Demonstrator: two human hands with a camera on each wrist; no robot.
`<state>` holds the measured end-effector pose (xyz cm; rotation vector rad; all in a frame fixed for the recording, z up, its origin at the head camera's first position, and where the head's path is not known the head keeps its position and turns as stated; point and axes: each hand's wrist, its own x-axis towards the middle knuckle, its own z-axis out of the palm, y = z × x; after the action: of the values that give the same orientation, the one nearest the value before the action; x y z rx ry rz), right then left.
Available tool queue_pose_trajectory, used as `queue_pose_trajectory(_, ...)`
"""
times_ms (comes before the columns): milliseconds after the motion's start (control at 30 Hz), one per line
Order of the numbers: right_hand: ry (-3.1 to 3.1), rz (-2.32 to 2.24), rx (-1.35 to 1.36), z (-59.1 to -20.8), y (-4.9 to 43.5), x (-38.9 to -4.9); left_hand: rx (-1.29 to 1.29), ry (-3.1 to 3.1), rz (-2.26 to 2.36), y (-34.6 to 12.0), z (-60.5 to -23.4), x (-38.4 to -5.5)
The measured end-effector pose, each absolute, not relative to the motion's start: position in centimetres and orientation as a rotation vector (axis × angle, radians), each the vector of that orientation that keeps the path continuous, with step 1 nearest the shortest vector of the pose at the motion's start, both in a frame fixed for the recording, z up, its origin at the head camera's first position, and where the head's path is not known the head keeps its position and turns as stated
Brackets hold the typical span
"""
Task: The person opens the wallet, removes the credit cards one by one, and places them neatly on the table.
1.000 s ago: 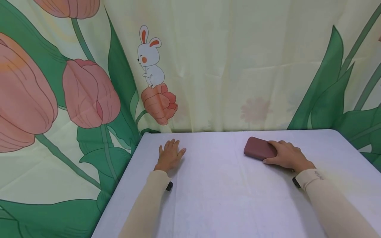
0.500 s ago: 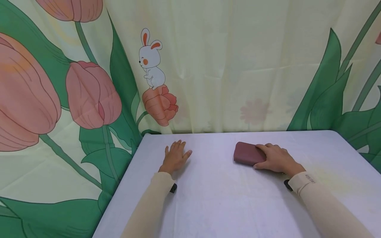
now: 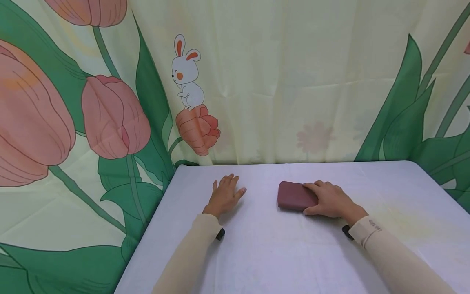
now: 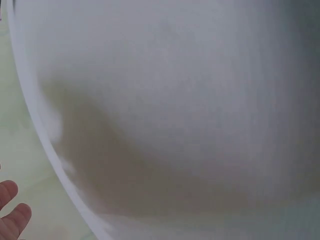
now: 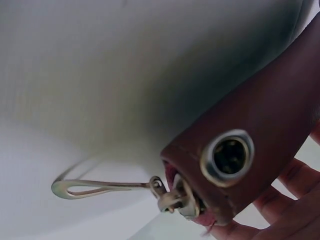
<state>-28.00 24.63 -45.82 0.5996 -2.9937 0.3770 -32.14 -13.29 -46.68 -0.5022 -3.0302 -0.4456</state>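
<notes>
In the head view, my right hand [image 3: 332,201] grips the right end of a maroon zip wallet [image 3: 293,197] close over the white table. Its thumb lies along the near edge and the other fingers along the far side. Seen from the right wrist, the wallet [image 5: 280,110] shows a metal eyelet [image 5: 230,155] near its end and a long metal zipper pull [image 5: 100,187] sticking out; fingers [image 5: 295,200] curl around from the lower right. My left hand [image 3: 225,196] is left of the wallet, fingers spread, holding nothing. Only its fingertips [image 4: 17,217] show in the left wrist view.
A white cloth covers the table [image 3: 264,253], whose far edge meets a hanging curtain [image 3: 264,81] printed with tulips and a rabbit. Dark wrist cameras sit under both cuffs.
My right hand has brought the wallet leftward and nearer to me, and the wallet has turned slightly. My left hand has shifted a little to the right, fingers still spread.
</notes>
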Motion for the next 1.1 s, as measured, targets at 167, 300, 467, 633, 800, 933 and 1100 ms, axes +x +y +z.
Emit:
queue_pose_trajectory(167,-2.987,0.376,0.627,-46.0,24.0,-27.6,-0.533,-3.033,-0.440,-12.4,-46.6,-31.9)
queue_pose_trajectory(300,-2.960,0.355,0.664,-46.1,23.5,-27.3,-0.551,-3.029,-0.440,-11.8,-46.6,-31.7)
queue_pose_trajectory(467,-2.935,0.357,0.708,-46.2,22.8,-26.9,-0.577,-3.032,-0.462,-11.1,-46.7,-31.4)
queue_pose_trajectory(633,-2.956,0.362,0.735,-46.2,21.9,-26.5,-0.658,-3.057,-0.497,-10.3,-46.7,-31.1)
queue_pose_trajectory(800,-2.951,0.372,0.776,-46.5,20.9,-26.1,-0.764,-3.074,-0.561,-9.5,-46.4,-30.6)
queue_pose_trajectory(933,-2.933,0.383,0.825,-46.7,20.1,-25.6,-0.822,-3.087,-0.625,-8.9,-46.2,-30.2)
queue_pose_trajectory(1100,-2.927,0.383,0.862,-46.8,19.1,-24.8,-0.875,-3.120,-0.662,-8.1,-45.8,-29.6)
